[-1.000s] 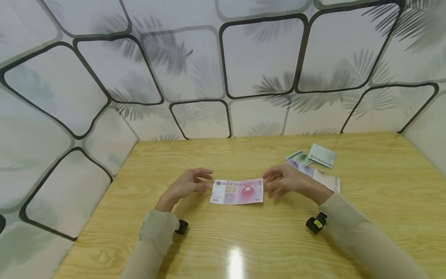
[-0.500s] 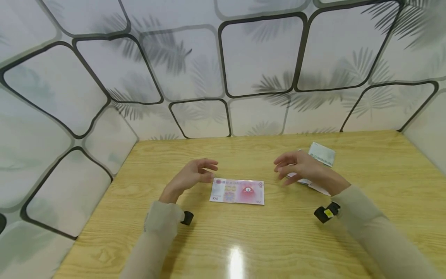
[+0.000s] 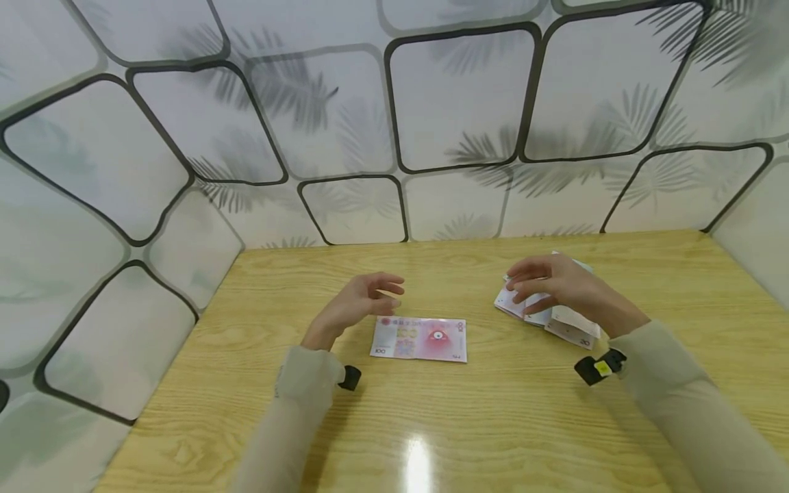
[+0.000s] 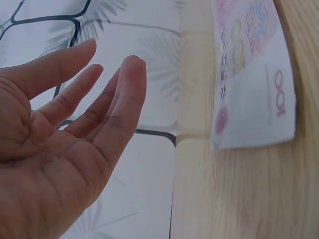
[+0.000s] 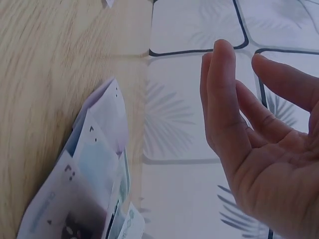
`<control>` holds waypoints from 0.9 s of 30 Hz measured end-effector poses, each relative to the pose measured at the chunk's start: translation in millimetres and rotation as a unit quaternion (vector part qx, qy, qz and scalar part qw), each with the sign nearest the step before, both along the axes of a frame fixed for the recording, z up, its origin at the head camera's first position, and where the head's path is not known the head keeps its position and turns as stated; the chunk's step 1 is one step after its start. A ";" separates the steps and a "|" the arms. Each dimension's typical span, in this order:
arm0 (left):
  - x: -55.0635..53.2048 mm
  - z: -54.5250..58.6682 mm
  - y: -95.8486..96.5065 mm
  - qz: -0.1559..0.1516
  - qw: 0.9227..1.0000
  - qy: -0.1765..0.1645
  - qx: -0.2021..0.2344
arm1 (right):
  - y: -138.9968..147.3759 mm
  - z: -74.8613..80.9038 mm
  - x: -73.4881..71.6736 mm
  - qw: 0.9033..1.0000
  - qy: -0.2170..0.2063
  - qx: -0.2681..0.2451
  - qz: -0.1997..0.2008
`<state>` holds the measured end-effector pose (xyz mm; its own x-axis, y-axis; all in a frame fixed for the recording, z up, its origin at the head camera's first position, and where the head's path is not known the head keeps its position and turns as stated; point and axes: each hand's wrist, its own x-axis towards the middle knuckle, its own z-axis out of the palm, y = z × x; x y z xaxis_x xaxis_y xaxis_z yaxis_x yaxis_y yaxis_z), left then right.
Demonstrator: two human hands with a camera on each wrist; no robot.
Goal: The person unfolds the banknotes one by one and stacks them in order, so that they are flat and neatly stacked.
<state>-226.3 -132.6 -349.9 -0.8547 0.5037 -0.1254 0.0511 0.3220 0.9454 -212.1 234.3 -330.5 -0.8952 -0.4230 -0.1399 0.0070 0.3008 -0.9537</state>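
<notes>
A pink 100 banknote (image 3: 419, 339) lies face up and flattened on the wooden table, a faint crease across its middle. My left hand (image 3: 354, 305) hovers just beyond its upper left corner, fingers relaxed and holding nothing. In the left wrist view the banknote (image 4: 254, 74) shows to the right of the loosely bent left hand (image 4: 84, 124). My right hand (image 3: 564, 284) is over several folded banknotes (image 3: 570, 325) at the right, partly hiding them. The right wrist view shows these folded banknotes (image 5: 94, 159) standing slightly ajar, apart from the empty right hand (image 5: 259, 129).
The light wooden table (image 3: 394, 411) runs back to a wall (image 3: 462, 103) patterned with dark outlines and grey leaves. Another wall (image 3: 80, 171) closes off the left side. Each wrist wears a black strap device, such as the right one (image 3: 599, 368).
Both hands have lifted off the ends of the 100 banknote. The right hand has moved right, over the folded banknotes; the left has shifted slightly up and right. The 100 banknote stays in place.
</notes>
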 end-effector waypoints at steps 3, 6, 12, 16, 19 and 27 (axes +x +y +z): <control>-2.9 -1.5 7.0 -0.006 1.000 0.003 0.004 | 4.9 1.3 -0.3 1.000 -0.004 0.006 -0.006; -5.0 -2.9 13.6 -0.013 1.000 0.005 0.014 | 10.6 1.8 -0.9 1.000 -0.001 0.013 -0.008; -7.6 -5.5 25.0 -0.022 0.999 0.005 0.022 | 21.7 0.8 -1.1 1.000 0.005 0.014 -0.013; -8.9 -5.1 31.4 -0.025 0.999 0.005 0.025 | 27.3 2.6 -0.9 1.000 0.011 0.022 -0.018; -10.2 -5.1 35.5 -0.029 0.999 0.003 0.030 | 31.0 3.9 -0.3 0.999 0.015 0.028 -0.023; -11.8 -5.7 46.0 -0.034 0.998 -0.008 0.052 | 37.8 2.8 1.3 0.999 0.005 0.031 -0.032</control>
